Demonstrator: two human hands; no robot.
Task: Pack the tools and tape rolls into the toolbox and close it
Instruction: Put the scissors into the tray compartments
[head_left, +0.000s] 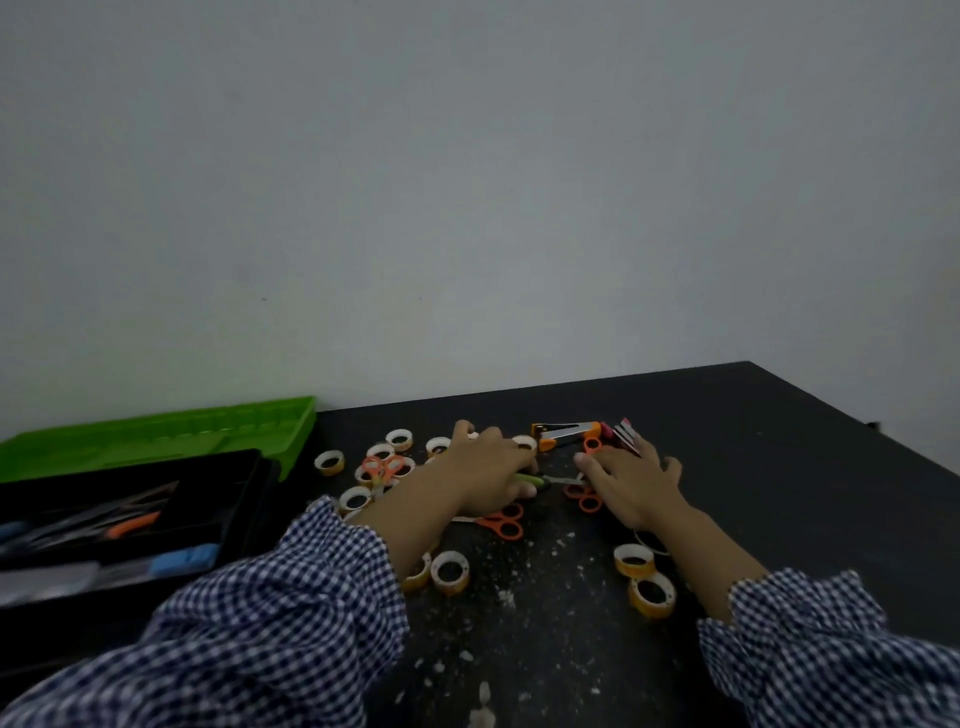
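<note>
The open toolbox (244, 514) sits at the left, its black tray holding several tools, its green lid (156, 436) laid back behind. Several tape rolls lie scattered on the dark table, such as the roll (450, 571) by my left sleeve and the roll (634, 560) by my right forearm. Orange scissors (506, 522) lie below my left hand (491, 470), which grips a green-handled tool (532, 480). My right hand (631, 480) rests flat over another orange pair of scissors (589, 501). An orange utility knife (566, 431) lies behind both hands.
The table (779, 493) is black, dusted with white crumbs near its front. Its right edge slopes down at the far right. A plain grey wall stands directly behind. More rolls and a third orange pair of scissors (382, 469) lie beside the toolbox.
</note>
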